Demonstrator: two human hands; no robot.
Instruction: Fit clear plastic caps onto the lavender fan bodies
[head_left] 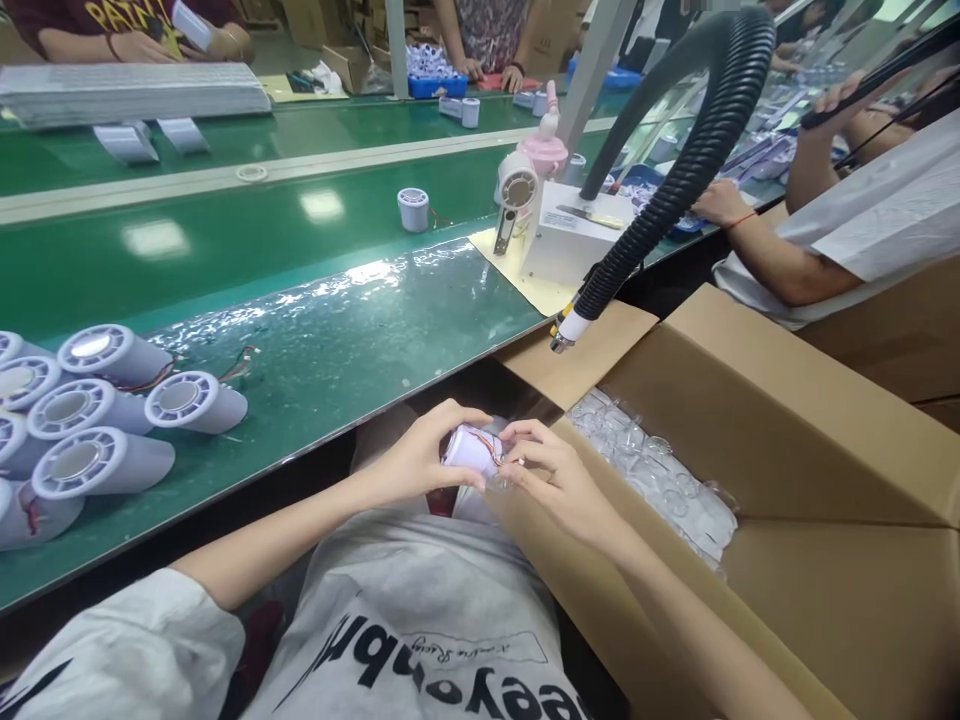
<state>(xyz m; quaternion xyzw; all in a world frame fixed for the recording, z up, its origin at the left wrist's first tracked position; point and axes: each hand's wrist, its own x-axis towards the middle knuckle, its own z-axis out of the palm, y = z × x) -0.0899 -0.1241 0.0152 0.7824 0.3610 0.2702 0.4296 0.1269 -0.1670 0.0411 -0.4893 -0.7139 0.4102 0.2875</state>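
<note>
In front of my lap, my left hand is closed around a lavender fan housing, a short cylinder lying on its side. Red and dark wires run over the housing to a small white connector. My right hand is closed at the housing's right end, its fingertips around a clear plastic cap that is partly hidden by the fingers. Several similar housings lie on the green bench at the left, with their round slotted ends tilted up and wires trailing from some.
An open cardboard box with clear plastic caps stands at my right. Over it hangs a black flexible hose with a metal nozzle. A white box-shaped device and one housing are farther back. Co-workers sit opposite and at the right.
</note>
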